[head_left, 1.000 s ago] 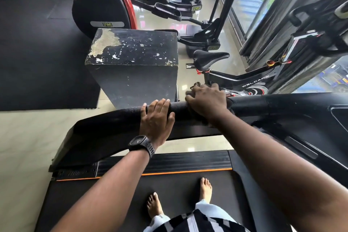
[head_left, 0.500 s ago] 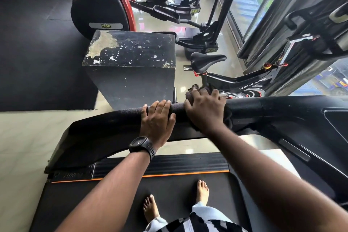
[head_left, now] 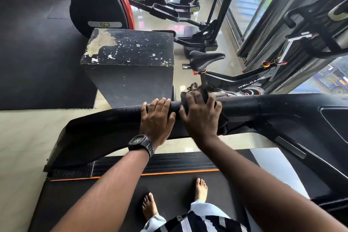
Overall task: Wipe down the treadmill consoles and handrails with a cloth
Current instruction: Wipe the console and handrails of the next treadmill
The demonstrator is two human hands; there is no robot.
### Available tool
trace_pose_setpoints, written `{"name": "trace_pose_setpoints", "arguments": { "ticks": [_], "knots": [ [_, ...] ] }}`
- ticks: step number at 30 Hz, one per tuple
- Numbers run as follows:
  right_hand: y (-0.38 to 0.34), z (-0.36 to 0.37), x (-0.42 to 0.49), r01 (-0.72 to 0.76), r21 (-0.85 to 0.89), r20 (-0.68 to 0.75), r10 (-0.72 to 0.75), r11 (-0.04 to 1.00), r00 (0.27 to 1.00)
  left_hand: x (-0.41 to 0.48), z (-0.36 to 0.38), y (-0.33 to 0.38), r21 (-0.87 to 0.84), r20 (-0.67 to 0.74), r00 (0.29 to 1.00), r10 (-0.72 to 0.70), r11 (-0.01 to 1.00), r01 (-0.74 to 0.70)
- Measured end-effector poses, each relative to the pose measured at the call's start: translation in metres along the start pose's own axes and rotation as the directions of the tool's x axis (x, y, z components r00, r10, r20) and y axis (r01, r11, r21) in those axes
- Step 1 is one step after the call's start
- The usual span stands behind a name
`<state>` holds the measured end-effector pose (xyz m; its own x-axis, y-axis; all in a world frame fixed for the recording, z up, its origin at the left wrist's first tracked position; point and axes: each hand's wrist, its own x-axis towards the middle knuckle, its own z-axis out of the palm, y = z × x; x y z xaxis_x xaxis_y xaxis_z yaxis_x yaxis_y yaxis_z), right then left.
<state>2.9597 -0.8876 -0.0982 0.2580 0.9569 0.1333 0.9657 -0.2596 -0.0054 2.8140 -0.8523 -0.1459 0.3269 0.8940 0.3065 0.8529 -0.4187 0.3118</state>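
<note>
A black foam-covered treadmill handrail [head_left: 122, 114] runs across the middle of the view toward the console frame [head_left: 293, 111] on the right. My left hand [head_left: 157, 120], with a dark watch on the wrist, curls its fingers over the top of the rail. Right beside it, my right hand [head_left: 200, 117] grips a dark cloth [head_left: 223, 124] that is wrapped around the rail; cloth edges stick out past the fingers and below the palm. The two hands nearly touch.
I stand barefoot on the treadmill belt [head_left: 105, 199]. Beyond the rail sit a worn black plyo box [head_left: 130, 66], a Welcare spin bike [head_left: 233, 79], a red-and-black elliptical [head_left: 101, 7] and a window with curtains [head_left: 282, 15] at the right.
My right hand with the cloth has slid a little left along the rail, closing up to my left hand. The left hand has kept its place on the rail.
</note>
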Motion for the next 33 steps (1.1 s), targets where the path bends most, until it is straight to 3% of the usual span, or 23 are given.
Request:
{"name": "trace_pose_setpoints", "arguments": {
  "ticks": [3,5,8,11,14,18,21,24,27,31,33],
  "knots": [
    [0.006,-0.004,0.010,0.153,0.019,0.020,-0.153,0.988,0.988,0.000,0.000,0.001,0.000,0.000,1.000,-0.004,1.000,0.004],
    [0.013,-0.014,0.037,0.225,0.060,0.122,-0.231,0.973,0.965,0.001,0.000,0.003,0.007,0.015,1.000,0.000,1.000,0.000],
    [0.027,-0.019,0.062,0.067,0.105,0.224,-0.089,0.992,0.971,0.001,0.001,0.007,0.005,0.023,1.000,-0.001,1.000,0.001],
    [0.022,-0.009,0.028,-0.066,0.032,0.059,0.064,0.997,0.996,0.001,0.001,0.008,-0.004,0.025,1.000,0.004,1.000,-0.004],
    [0.009,0.001,-0.001,0.036,-0.003,-0.029,-0.036,0.999,0.999,0.001,0.002,0.008,0.003,0.019,1.000,0.009,1.000,-0.009],
    [0.018,-0.013,0.042,0.193,0.053,0.108,-0.198,0.980,0.974,0.004,0.001,0.011,0.006,0.026,0.999,0.021,1.000,-0.021],
    [0.028,-0.018,0.065,0.049,0.122,0.212,-0.074,0.991,0.975,0.005,0.001,0.015,0.008,0.035,0.999,0.016,1.000,-0.016],
    [0.023,-0.009,0.033,-0.044,0.029,0.049,0.042,0.999,0.998,0.004,0.001,0.014,0.008,0.044,0.999,0.021,1.000,-0.021],
    [0.018,0.001,0.002,0.029,0.011,-0.026,-0.028,1.000,0.999,0.004,0.003,0.014,0.017,0.045,0.999,0.021,1.000,-0.022],
    [0.031,-0.010,0.041,0.220,0.039,0.098,-0.223,0.975,0.970,0.006,0.003,0.016,0.014,0.041,0.999,0.016,1.000,-0.017],
    [0.041,-0.016,0.059,0.134,0.090,0.172,-0.148,0.987,0.974,0.006,0.002,0.016,0.008,0.051,0.998,0.022,1.000,-0.022]
  ]
}}
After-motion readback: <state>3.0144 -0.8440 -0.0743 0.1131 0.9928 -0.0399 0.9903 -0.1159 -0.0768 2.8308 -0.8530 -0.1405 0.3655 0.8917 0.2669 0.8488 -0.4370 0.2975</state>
